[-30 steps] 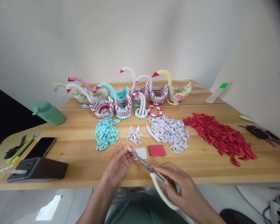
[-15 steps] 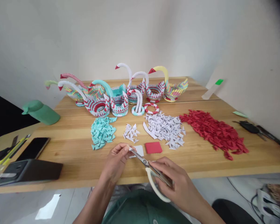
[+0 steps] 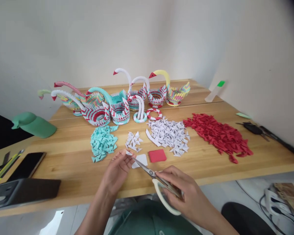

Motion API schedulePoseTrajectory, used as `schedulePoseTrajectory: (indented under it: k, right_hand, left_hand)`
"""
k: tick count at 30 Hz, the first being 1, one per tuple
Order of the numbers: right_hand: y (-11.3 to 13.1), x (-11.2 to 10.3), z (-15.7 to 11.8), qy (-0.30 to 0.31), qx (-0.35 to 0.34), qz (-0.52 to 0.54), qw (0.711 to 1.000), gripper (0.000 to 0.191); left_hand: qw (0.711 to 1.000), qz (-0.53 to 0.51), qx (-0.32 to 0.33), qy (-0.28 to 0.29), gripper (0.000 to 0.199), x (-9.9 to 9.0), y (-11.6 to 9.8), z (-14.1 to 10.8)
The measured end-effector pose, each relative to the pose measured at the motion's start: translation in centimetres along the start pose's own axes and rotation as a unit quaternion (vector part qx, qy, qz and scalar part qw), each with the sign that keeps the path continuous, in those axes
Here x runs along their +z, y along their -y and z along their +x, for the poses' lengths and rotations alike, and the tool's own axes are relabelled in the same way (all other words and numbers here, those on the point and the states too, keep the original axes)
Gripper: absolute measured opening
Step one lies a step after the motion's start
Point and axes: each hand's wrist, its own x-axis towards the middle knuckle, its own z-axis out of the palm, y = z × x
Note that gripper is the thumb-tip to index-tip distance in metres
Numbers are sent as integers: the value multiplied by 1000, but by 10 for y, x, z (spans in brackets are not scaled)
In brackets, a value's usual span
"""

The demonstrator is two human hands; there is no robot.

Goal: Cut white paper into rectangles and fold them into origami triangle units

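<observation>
My right hand [image 3: 177,187] is wrapped round a pair of scissors [image 3: 150,173] with pale handles, blades pointing up and left. The blade tips look closed together and reach the fingers of my left hand [image 3: 117,168]. Pinched at my left fingertips is a small folded white paper piece [image 3: 129,153]; its far part is hidden. Just beyond the blades lie a stack of white paper [image 3: 140,160] and a stack of red paper [image 3: 157,155]. Several loose white folded pieces [image 3: 133,141] lie past my left hand.
Piles of teal [image 3: 103,142], white [image 3: 168,134] and red [image 3: 219,135] folded paper pieces spread across the table. Several paper swans [image 3: 98,112] stand behind them. At left are a green bottle [image 3: 34,124], a phone [image 3: 26,166] and a black box [image 3: 25,192].
The view has shifted slightly, so the table things appear further left. My left fingers have spread somewhat and turned palm up, showing the white piece more plainly at their tips. The scissors stay in my right hand.
</observation>
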Motion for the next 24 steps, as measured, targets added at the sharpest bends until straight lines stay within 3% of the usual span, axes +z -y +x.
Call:
schedulePoseTrajectory:
  k: [24]
  right_hand:
    - [-2, 6, 4, 21, 18, 8, 1000, 38]
  left_hand:
    - [999, -19, -24, 22, 15, -2, 10, -7]
